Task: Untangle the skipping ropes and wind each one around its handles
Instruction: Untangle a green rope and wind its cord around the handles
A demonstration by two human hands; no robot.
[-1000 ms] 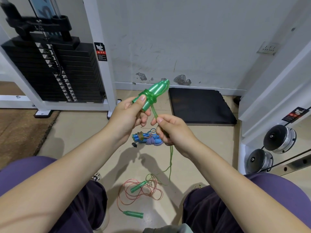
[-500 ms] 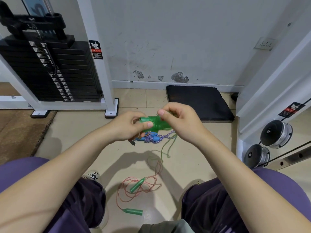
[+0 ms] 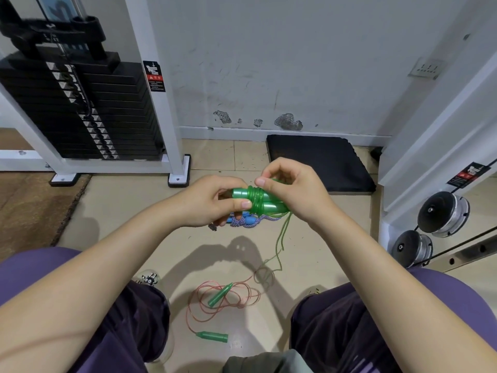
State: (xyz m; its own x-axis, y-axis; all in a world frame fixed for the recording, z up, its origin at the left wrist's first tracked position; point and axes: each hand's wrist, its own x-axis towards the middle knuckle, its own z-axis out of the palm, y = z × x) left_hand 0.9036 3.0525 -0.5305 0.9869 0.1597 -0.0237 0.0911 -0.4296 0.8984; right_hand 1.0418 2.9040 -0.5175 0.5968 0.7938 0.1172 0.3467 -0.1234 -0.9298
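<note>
The left hand [image 3: 212, 201] is clamping the paired green handles [image 3: 258, 201] side by side near frame centre, thumb pressing across them, its grip curled tight round their butt ends. The right hand [image 3: 293, 191] is pinching the green cord [image 3: 282, 235] between thumb and forefinger at the handles' 1 o'clock, leading it over the turns already lying at the collar. To do this step well, I judge each new turn should be laid snug beside the last, working along the barrels, with light tension kept on the free tail so nothing is slackening; the left thumb should be pinning the last turn while the right hand is reaching round. The handles are looking like glossy, slightly translucent plastic, tapered with a ribbed collar, so likely slippery; the cord is thin, smooth and springy, hanging down towards 6 o'clock onto the floor [image 3: 172, 246]. There its tail is crossing a loose pink rope [image 3: 215, 300] with two matt green handles, not yet wound. Behind the hands, at 6 o'clock of them, a blue-handled braided rope [image 3: 246, 220] is lying bundled.
</note>
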